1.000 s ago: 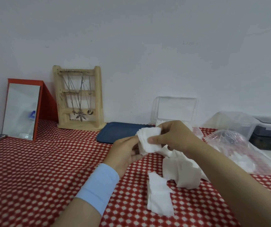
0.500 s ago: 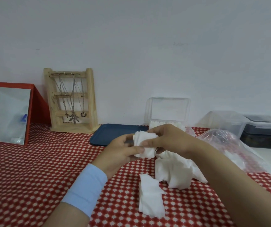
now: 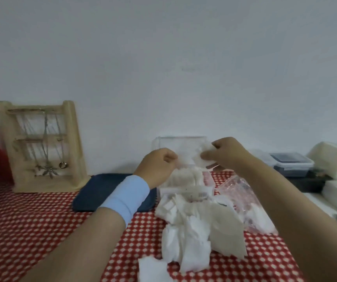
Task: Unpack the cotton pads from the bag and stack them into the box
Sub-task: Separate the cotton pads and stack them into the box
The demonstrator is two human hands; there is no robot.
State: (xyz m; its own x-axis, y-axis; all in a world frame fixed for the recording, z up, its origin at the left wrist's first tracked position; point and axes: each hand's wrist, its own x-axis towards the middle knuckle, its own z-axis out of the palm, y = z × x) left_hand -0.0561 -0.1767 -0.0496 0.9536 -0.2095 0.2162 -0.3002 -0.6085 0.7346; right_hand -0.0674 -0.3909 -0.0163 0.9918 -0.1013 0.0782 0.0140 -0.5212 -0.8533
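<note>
Half a second on, raised from centre frame to just above the open clear plastic box (image 3: 186,191) at centre right: small stack of cotton pads (image 3: 203,158), pinched by thumb and fingertips of right hand (image 3: 226,155), with left hand (image 3: 157,166) curled beside it, hold unclear through blur. Judged ready for lowering onto soft white squares already inside. Remaining: limp, rumpled loose pads (image 3: 192,226) heaped on checked cloth (image 3: 31,220) at lower centre, beside crinkled transparent bag (image 3: 243,192)
</note>
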